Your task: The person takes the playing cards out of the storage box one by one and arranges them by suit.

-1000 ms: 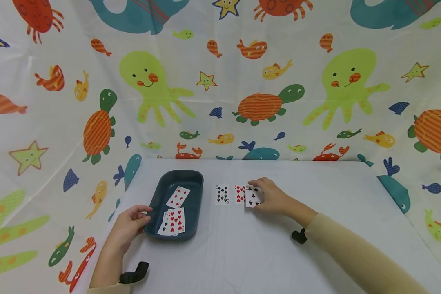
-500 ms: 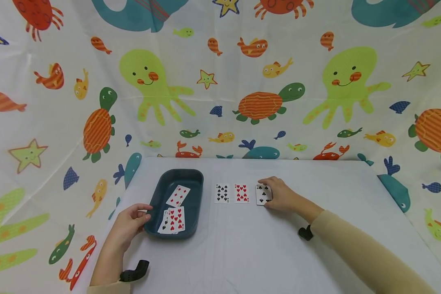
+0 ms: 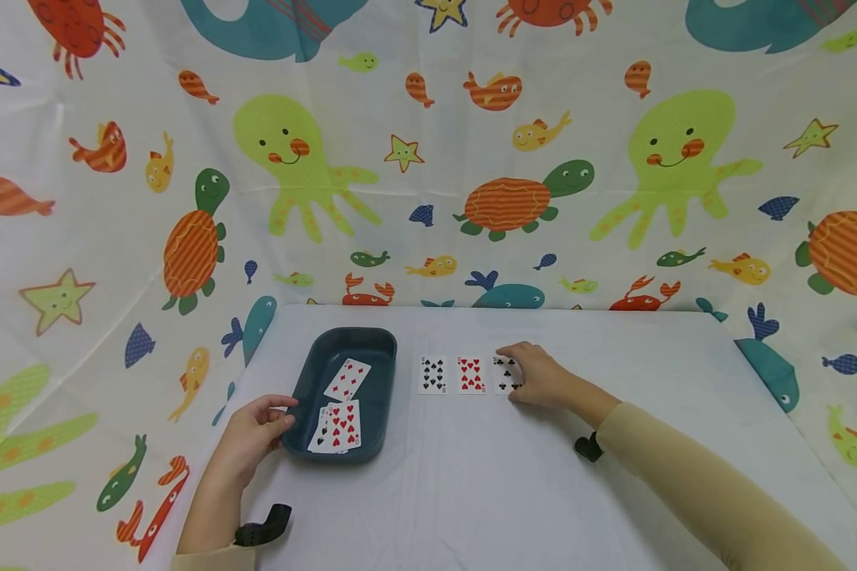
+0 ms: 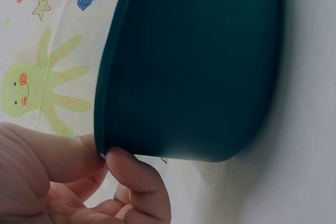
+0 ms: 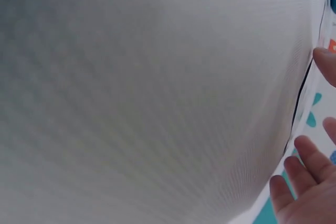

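My left hand [image 3: 253, 436] pinches the left rim of a dark teal tray [image 3: 388, 412], thumb and forefinger at its edge in the left wrist view. In the tray lie a diamonds playing card [image 3: 347, 379], a hearts card [image 3: 346, 424] and a partly covered spades card [image 3: 320, 434]. On the white table, my right hand [image 3: 543, 377] holds a clubs playing card [image 3: 504, 374] between thumb and fingers, at its near and far edges. Left of it, a spades card [image 3: 432, 375] and a hearts card [image 3: 471, 375] lie face up in a row.
A white cloth covers the table [image 3: 471, 492]. Behind and at the sides hangs a curtain [image 3: 428, 127] printed with sea animals. The tray stands at the left of the table, with the card row to its right.
My right hand has slid the clubs card rightward off the hearts card, then slightly back left, so it now lies apart in the row. My left hand stays at the tray.
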